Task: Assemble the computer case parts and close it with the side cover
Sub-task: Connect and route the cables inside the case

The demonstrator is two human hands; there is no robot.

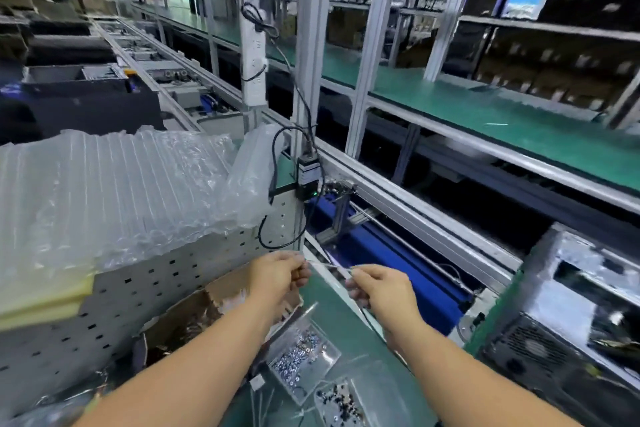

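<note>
I observe the left hand [277, 276] and right hand [379, 288] each pinching one end of a thin clear strip [332, 267], stretched between them. Below the grip sit trays of screws [299, 359] on the green mat [349, 322]. The open computer case [568, 315] stands well to the right of the grip.

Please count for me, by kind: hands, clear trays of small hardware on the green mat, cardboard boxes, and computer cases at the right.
Hands: 2, left hand and right hand
Clear trays: 2, screw tray and dark-parts tray
Cardboard box: 1
Computer case: 1
Total: 6
</note>
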